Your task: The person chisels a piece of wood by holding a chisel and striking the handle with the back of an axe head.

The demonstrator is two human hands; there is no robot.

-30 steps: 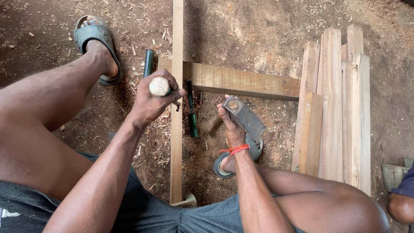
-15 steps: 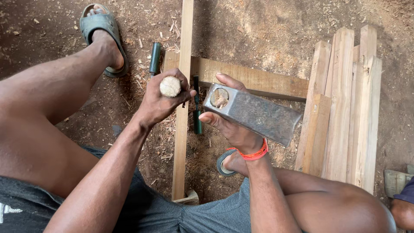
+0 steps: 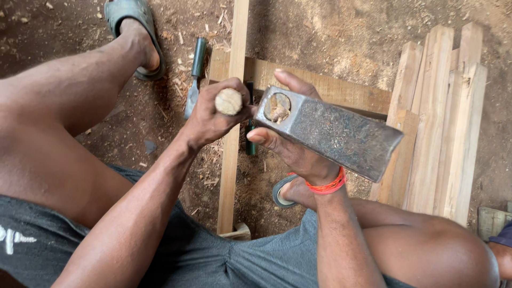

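I see a wooden handle point(image 3: 228, 101) standing up, its round end showing, and my left hand point(image 3: 210, 114) has its fingers wrapped tight around it. Just beside those fingers, my right hand point(image 3: 290, 144) grips a heavy metal axe head point(image 3: 328, 130) with closed fingers. Under both hands a long wooden strip point(image 3: 230, 160) lies on the dirt floor point(image 3: 330, 32). Past my right fingers sits a stack of planks point(image 3: 442, 117).

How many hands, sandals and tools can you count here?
Hands: 2, left hand and right hand
Sandals: 2
Green-handled tools on the ground: 2
Held tools: 2, wooden handle and metal axe head
Total: 8
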